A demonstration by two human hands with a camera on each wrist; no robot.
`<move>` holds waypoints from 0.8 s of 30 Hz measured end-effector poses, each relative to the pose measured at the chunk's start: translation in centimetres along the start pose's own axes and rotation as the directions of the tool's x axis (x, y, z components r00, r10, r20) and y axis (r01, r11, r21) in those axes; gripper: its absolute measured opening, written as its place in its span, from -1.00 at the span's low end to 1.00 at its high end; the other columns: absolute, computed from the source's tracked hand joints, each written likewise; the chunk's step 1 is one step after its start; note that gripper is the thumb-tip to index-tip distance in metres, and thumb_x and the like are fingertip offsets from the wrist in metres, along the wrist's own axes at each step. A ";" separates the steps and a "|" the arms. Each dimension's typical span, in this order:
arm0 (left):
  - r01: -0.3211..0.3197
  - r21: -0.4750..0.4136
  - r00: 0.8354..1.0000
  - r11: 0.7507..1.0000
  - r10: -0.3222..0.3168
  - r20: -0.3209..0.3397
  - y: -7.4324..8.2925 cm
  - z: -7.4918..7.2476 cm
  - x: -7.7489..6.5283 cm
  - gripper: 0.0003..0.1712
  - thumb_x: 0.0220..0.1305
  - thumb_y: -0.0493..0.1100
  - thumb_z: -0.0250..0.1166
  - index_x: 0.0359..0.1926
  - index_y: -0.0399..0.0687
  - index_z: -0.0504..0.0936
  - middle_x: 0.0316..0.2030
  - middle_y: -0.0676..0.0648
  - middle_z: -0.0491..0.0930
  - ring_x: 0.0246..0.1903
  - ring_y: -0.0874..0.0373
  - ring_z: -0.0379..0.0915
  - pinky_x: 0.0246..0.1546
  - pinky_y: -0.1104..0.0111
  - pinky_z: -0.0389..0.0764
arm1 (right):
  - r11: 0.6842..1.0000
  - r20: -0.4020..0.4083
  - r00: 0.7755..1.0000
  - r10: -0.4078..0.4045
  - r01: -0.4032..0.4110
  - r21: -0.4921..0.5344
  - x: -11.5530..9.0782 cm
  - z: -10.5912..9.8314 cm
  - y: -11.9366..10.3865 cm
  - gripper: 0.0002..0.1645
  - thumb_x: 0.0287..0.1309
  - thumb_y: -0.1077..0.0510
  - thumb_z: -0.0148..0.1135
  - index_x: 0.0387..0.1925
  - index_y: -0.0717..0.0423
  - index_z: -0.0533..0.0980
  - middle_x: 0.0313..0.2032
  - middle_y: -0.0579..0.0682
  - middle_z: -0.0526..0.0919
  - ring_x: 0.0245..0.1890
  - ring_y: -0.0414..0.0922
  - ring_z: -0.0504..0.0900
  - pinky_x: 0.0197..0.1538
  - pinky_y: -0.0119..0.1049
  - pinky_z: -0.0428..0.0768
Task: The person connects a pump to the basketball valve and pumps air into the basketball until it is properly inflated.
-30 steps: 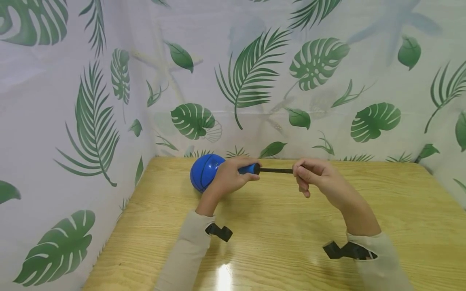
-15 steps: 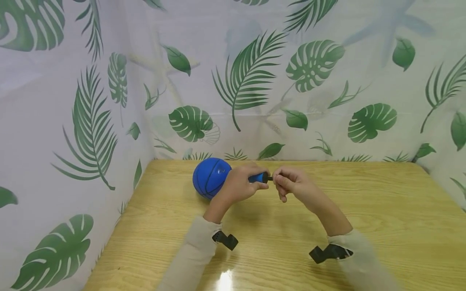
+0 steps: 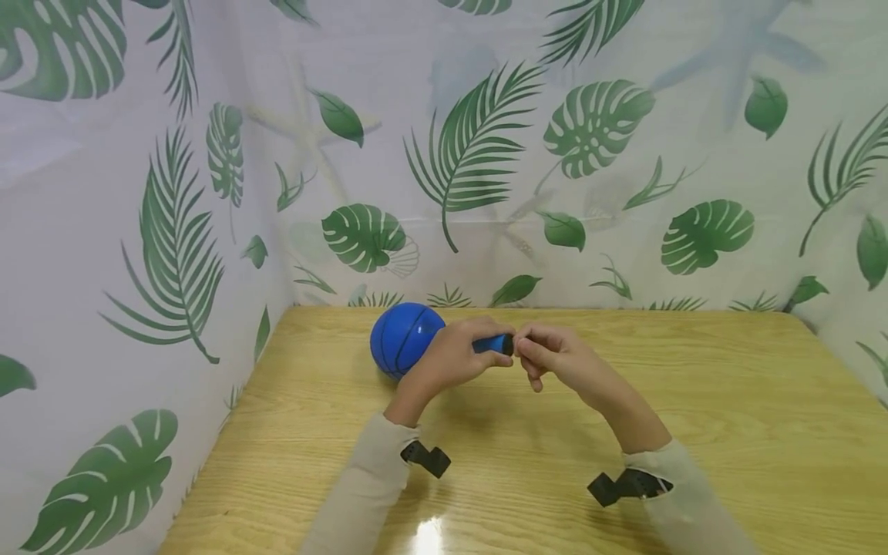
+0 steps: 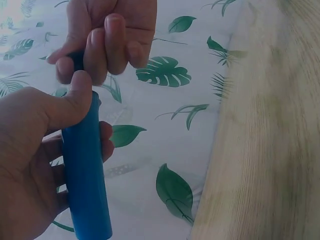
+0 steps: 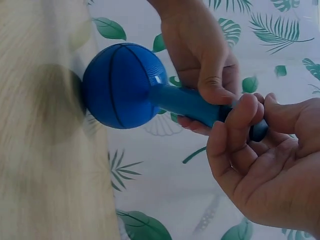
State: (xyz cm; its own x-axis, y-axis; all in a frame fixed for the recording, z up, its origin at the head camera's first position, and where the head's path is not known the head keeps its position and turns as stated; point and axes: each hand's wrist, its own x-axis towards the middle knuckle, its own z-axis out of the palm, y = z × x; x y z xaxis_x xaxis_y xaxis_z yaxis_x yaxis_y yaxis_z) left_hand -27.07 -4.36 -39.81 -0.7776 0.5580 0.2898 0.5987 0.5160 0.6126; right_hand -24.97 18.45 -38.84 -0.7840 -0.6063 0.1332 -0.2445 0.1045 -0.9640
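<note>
A blue ball with black basketball lines (image 3: 402,339) is at the back left of the table. My left hand (image 3: 447,356) grips the blue barrel of a hand pump (image 5: 185,103), its thumb along the barrel near the black-capped end. In the right wrist view the pump's other end meets the ball. My right hand (image 3: 565,358) holds the pump's black handle (image 5: 258,131) between curled fingers and thumb, right up against the barrel's end. No length of rod shows between the hands in the head view. The handle is mostly hidden by fingers in the left wrist view (image 4: 77,59).
The light wooden table (image 3: 527,462) runs back to a white leaf-print cloth (image 3: 486,254), which also rises along the left side. Each wrist wears a black camera, the left one (image 3: 426,459) and the right one (image 3: 627,486).
My right hand has moved left, sliding the pump's black rod from well drawn out to fully inside the barrel. My left hand and the ball have shifted slightly right and down in view.
</note>
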 end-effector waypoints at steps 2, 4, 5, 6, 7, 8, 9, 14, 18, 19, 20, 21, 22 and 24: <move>0.024 -0.013 1.000 1.000 -0.024 -0.004 -0.1 -0.3 -0.1 -0.56 0.35 0.01 0.39 0.22 0.11 0.66 0.07 0.03 0.69 0.00 0.15 0.62 0.01 0.27 0.63 | 1.000 0.013 1.000 -0.010 0.010 -0.005 -0.3 -0.4 -0.4 -0.75 0.61 0.10 -0.08 -0.21 0.03 0.49 -0.51 -0.10 0.42 -0.57 -0.15 0.49 -0.38 -0.21 0.63; 0.051 -0.023 0.999 0.998 -0.051 -0.019 -0.4 -0.6 -0.2 -0.56 0.35 0.03 0.39 0.21 0.13 0.66 0.09 0.04 0.69 0.03 0.14 0.62 0.06 0.24 0.63 | 1.000 0.017 0.999 -0.028 0.029 -0.011 -0.6 -0.9 -1.0 -0.76 0.61 0.12 -0.08 -0.22 0.02 0.49 -0.50 -0.11 0.42 -0.58 -0.15 0.49 -0.37 -0.23 0.63; 0.065 -0.027 0.997 0.998 -0.065 -0.030 -0.5 -0.8 -0.3 -0.56 0.35 0.04 0.39 0.22 0.14 0.66 0.11 0.04 0.68 0.06 0.14 0.61 0.08 0.22 0.63 | 0.999 0.017 0.999 -0.042 0.042 -0.014 -0.8 -1.2 -1.3 -0.76 0.61 0.13 -0.09 -0.22 0.02 0.48 -0.50 -0.12 0.42 -0.58 -0.16 0.49 -0.38 -0.24 0.63; 0.077 -0.031 0.996 0.997 -0.078 -0.040 -0.6 -1.1 -0.3 -0.55 0.34 0.03 0.40 0.23 0.14 0.66 0.14 0.04 0.67 0.09 0.13 0.61 0.10 0.19 0.63 | 0.998 0.013 0.998 -0.056 0.056 -0.015 -1.0 -1.5 -1.6 -0.76 0.61 0.14 -0.09 -0.23 0.02 0.48 -0.50 -0.13 0.42 -0.58 -0.16 0.48 -0.39 -0.24 0.63; 0.089 -0.033 0.995 0.996 -0.090 -0.051 -0.7 -1.3 -0.3 -0.54 0.33 0.03 0.40 0.23 0.16 0.65 0.16 0.03 0.67 0.12 0.11 0.60 0.12 0.18 0.63 | 0.997 0.007 0.997 -0.076 0.076 -0.017 -1.3 -1.8 -2.0 -0.75 0.60 0.16 -0.10 -0.23 0.04 0.48 -0.50 -0.13 0.42 -0.58 -0.15 0.48 -0.40 -0.25 0.62; 0.101 -0.037 0.993 0.994 -0.103 -0.060 -0.8 -1.5 -0.3 -0.53 0.33 0.01 0.41 0.24 0.16 0.65 0.19 0.03 0.65 0.15 0.10 0.59 0.13 0.16 0.63 | 0.996 0.001 0.996 -0.092 0.092 -0.019 -1.5 -2.1 -2.3 -0.75 0.61 0.17 -0.10 -0.23 0.05 0.48 -0.50 -0.12 0.42 -0.57 -0.14 0.47 -0.41 -0.25 0.62; 0.110 -0.042 0.991 0.993 -0.113 -0.066 -0.9 -1.7 -0.4 -0.53 0.33 0.01 0.41 0.24 0.17 0.65 0.21 0.03 0.64 0.18 0.09 0.58 0.15 0.15 0.62 | 0.993 -0.006 0.994 -0.112 0.112 -0.024 -1.8 -2.4 -2.6 -0.75 0.60 0.19 -0.11 -0.22 0.06 0.48 -0.50 -0.12 0.42 -0.57 -0.13 0.46 -0.42 -0.25 0.61; 0.122 -0.045 0.989 0.991 -0.126 -0.077 -0.9 -2.0 -0.3 -0.52 0.33 -0.01 0.41 0.26 0.18 0.64 0.25 0.00 0.61 0.24 0.03 0.55 0.18 0.11 0.61 | 0.986 -0.017 0.987 -0.160 0.159 -0.046 -2.7 -3.2 -3.9 -0.75 0.60 0.23 -0.13 -0.20 0.10 0.48 -0.49 -0.10 0.42 -0.55 -0.08 0.45 -0.43 -0.25 0.60; 0.088 -0.019 0.993 0.996 -0.089 -0.079 -0.8 -1.5 -0.2 -0.55 0.33 -0.01 0.41 0.23 0.16 0.66 0.21 0.00 0.64 0.20 0.04 0.57 0.16 0.13 0.62 | 0.985 -0.025 0.986 -0.165 0.163 -0.052 -2.6 -3.1 -3.7 -0.75 0.60 0.23 -0.14 -0.20 0.13 0.47 -0.50 -0.09 0.43 -0.56 -0.07 0.45 -0.41 -0.24 0.61; 0.078 -0.011 0.993 0.997 -0.079 -0.083 -0.8 -1.3 -0.1 -0.55 0.32 -0.01 0.42 0.21 0.15 0.66 0.20 0.00 0.65 0.19 0.05 0.58 0.15 0.14 0.63 | 0.985 -0.026 0.986 -0.164 0.162 -0.053 -2.5 -3.1 -3.5 -0.74 0.61 0.22 -0.15 -0.21 0.14 0.46 -0.51 -0.08 0.43 -0.56 -0.06 0.45 -0.41 -0.23 0.61; 0.070 0.000 0.994 0.998 -0.070 -0.088 -0.7 -1.1 0.0 -0.57 0.32 -0.01 0.42 0.20 0.14 0.67 0.17 0.00 0.66 0.16 0.06 0.59 0.14 0.15 0.63 | 0.986 -0.029 0.987 -0.158 0.156 -0.052 -2.3 -3.0 -3.3 -0.73 0.62 0.20 -0.16 -0.22 0.14 0.45 -0.50 -0.08 0.42 -0.57 -0.06 0.45 -0.40 -0.23 0.61; 0.059 0.006 0.994 0.998 -0.059 -0.092 -0.6 -0.9 0.0 -0.58 0.32 -0.02 0.43 0.18 0.13 0.68 0.14 0.00 0.68 0.13 0.07 0.60 0.12 0.16 0.64 | 0.988 -0.031 0.988 -0.150 0.149 -0.050 -2.1 -2.8 -3.0 -0.72 0.62 0.19 -0.17 -0.22 0.15 0.44 -0.50 -0.08 0.41 -0.57 -0.07 0.45 -0.39 -0.23 0.61; 0.049 0.013 0.994 0.999 -0.047 -0.098 -0.6 -0.7 0.1 -0.59 0.31 -0.03 0.43 0.17 0.11 0.69 0.11 0.00 0.69 0.10 0.08 0.61 0.10 0.16 0.64 | 0.990 -0.033 0.990 -0.137 0.136 -0.046 -1.8 -2.7 -2.7 -0.71 0.63 0.17 -0.18 -0.23 0.14 0.44 -0.50 -0.09 0.40 -0.58 -0.07 0.46 -0.39 -0.22 0.62; 0.032 0.023 0.994 0.999 -0.029 -0.103 -0.5 -0.3 0.2 -0.61 0.32 -0.03 0.42 0.15 0.09 0.70 0.07 0.00 0.70 0.06 0.09 0.62 0.08 0.19 0.65 | 0.994 -0.036 0.994 -0.101 0.099 -0.033 -1.4 -2.3 -2.0 -0.69 0.63 0.11 -0.19 -0.23 0.13 0.43 -0.48 -0.10 0.39 -0.58 -0.10 0.46 -0.38 -0.23 0.63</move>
State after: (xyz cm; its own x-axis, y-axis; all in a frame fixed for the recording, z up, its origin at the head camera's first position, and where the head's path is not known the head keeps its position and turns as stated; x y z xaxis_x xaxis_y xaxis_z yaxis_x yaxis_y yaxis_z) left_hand -27.56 -4.71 -39.78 -0.8104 0.4729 0.3460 0.5780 0.5482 0.6045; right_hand -24.74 20.89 -36.57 -0.7754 -0.5850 0.2376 -0.3402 0.0700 -0.9378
